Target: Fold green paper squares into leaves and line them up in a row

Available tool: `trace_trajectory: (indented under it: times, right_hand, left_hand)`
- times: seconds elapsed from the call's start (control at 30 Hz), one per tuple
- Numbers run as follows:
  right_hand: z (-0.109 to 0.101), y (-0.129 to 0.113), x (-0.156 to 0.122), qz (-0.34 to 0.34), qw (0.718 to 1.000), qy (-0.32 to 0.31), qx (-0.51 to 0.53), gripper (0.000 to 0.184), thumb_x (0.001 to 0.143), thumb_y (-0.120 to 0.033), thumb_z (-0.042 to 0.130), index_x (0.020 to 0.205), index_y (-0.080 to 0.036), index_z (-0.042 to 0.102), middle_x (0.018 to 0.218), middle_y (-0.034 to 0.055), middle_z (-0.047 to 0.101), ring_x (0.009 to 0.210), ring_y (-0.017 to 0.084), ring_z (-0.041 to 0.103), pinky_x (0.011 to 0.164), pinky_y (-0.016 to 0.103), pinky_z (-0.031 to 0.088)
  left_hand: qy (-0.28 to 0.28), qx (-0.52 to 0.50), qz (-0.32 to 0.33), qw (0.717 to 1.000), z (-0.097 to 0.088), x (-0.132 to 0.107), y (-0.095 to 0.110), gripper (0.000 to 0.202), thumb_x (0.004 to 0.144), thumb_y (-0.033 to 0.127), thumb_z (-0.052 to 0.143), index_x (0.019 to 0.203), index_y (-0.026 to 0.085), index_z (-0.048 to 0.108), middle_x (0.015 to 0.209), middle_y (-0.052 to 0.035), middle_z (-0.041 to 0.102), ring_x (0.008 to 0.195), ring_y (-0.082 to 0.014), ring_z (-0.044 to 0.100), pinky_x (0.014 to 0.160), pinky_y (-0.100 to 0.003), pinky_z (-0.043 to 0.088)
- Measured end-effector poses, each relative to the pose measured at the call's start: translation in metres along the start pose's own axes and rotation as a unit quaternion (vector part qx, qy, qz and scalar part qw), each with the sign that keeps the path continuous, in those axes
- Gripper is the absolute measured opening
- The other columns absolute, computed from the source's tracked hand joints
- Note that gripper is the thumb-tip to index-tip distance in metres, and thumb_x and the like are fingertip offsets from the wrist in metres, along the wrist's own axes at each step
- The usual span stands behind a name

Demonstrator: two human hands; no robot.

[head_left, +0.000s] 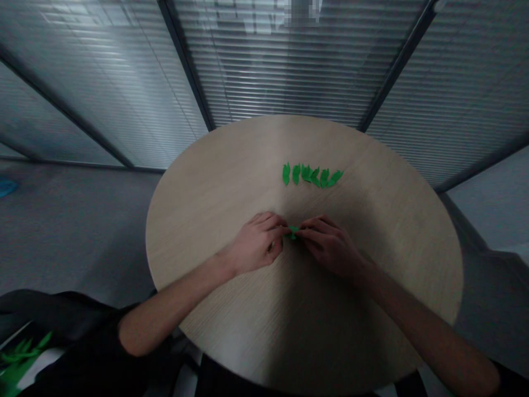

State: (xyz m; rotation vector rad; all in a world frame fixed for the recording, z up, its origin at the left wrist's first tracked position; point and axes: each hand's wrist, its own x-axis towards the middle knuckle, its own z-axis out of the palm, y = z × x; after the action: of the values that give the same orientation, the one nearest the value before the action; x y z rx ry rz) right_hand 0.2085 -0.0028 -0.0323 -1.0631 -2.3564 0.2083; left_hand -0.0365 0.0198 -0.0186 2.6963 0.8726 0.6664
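Between my two hands is a small green leaf-like piece [293,231], low over the middle of the round wooden table. My left hand [264,240] has its fingers closed on the piece's left side. From the right, the fingertips of my right hand [326,240] pinch its other side. Fingers cover much of the piece, so its full shape is hidden. Beyond my hands, several green leaves [306,173] lie in a row on the table. Those at the left stand apart, while those at the right lie close together or overlap.
The round table [206,182] has a pale wood top. Glass partitions with blinds [281,71] stand along its far side. At the lower left, green leafy stems [25,353] lie beside something white and dark. A blue item [7,187] is on the grey floor at the far left.
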Motion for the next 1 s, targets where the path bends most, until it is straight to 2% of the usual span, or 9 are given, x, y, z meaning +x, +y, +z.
trace_trajectory:
  times: [0.07,0.23,0.37,0.57,0.87,1.0]
  right_hand:
    - [-0.0030,-0.0005,-0.0010,-0.006,1.000,-0.006,-0.015,0.025,0.100,-0.014,0.059,0.114,-0.021,0.079,0.112,0.0112,0.075,0.104,0.027,0.064,0.093,0.043,0.058]
    - [-0.0062,-0.0035,-0.0030,-0.015,0.999,-0.011,-0.031,0.024,0.102,-0.020,0.059,0.113,-0.021,0.079,0.110,0.0117,0.074,0.103,0.027,0.064,0.092,0.044,0.058]
    - [-0.0046,-0.0047,-0.0024,-0.010,0.999,-0.014,-0.027,0.021,0.102,-0.023,0.061,0.111,-0.023,0.080,0.108,0.0110,0.074,0.102,0.027,0.063,0.092,0.044,0.057]
    - [-0.0019,-0.0061,0.0001,-0.005,0.999,-0.015,-0.034,0.020,0.103,-0.022,0.060,0.105,-0.021,0.080,0.103,0.0108,0.075,0.099,0.028,0.062,0.092,0.045,0.055]
    - [-0.0015,-0.0072,-0.0001,-0.007,0.999,-0.016,-0.047,0.021,0.105,-0.022,0.056,0.106,-0.021,0.077,0.104,0.0102,0.076,0.099,0.027,0.063,0.094,0.043,0.051]
    - [0.0018,-0.0062,0.0000,0.007,0.999,-0.004,-0.034,0.016,0.103,-0.025,0.060,0.104,-0.021,0.076,0.102,0.0105,0.075,0.098,0.027,0.063,0.094,0.045,0.050]
  left_hand:
    - [0.007,-0.004,0.006,1.000,0.0005,-0.0007,0.0011,0.028,0.095,0.018,0.055,0.114,0.017,0.075,0.113,-0.0113,0.073,0.104,-0.0259,0.066,0.096,-0.043,0.055]
    - [-0.013,0.006,0.037,0.999,0.0016,-0.0036,0.0015,0.029,0.106,0.032,0.053,0.116,0.016,0.075,0.111,-0.0111,0.074,0.106,-0.0259,0.066,0.098,-0.042,0.053]
    - [-0.018,-0.001,0.024,1.000,0.0041,-0.0035,0.0012,0.032,0.108,0.038,0.052,0.115,0.018,0.076,0.111,-0.0100,0.074,0.105,-0.0254,0.066,0.096,-0.041,0.053]
    - [0.003,-0.028,-0.003,1.000,0.0076,0.0011,0.0006,0.032,0.109,0.033,0.049,0.106,0.018,0.077,0.105,-0.0103,0.071,0.101,-0.0248,0.064,0.093,-0.040,0.051]
    - [-0.012,-0.027,0.005,1.000,0.0082,0.0002,0.0025,0.037,0.111,0.032,0.041,0.111,0.015,0.073,0.105,-0.0121,0.067,0.099,-0.0249,0.062,0.091,-0.039,0.053]
    - [-0.017,-0.039,-0.006,0.999,0.0081,0.0013,0.0048,0.035,0.110,0.030,0.040,0.110,0.014,0.071,0.105,-0.0126,0.066,0.100,-0.0249,0.061,0.091,-0.039,0.055]
